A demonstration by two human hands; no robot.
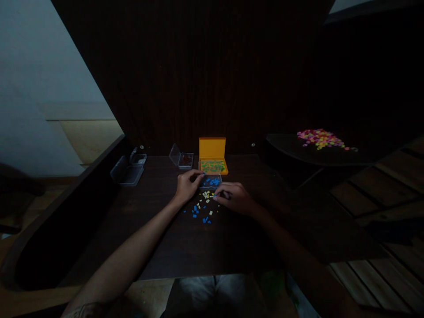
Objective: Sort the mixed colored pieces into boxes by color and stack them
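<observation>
My left hand is at the left rim of a clear plastic box, its thumb and forefinger pinched at a speck of blue. Several small blue building bricks lie in that box. To the right of a cluster of pale yellow bricks, my right hand is closed in a pinch low over the table. What its fingertips hold is too small and dark to make out. Loose blue bricks and a few pale yellow ones are scattered nearer to me.
Behind the clear box stands an open yellow case with green pieces. Left of it is an open clear box with dark red pieces. More clear boxes stand farther left. A colourful heap lies on the right shelf.
</observation>
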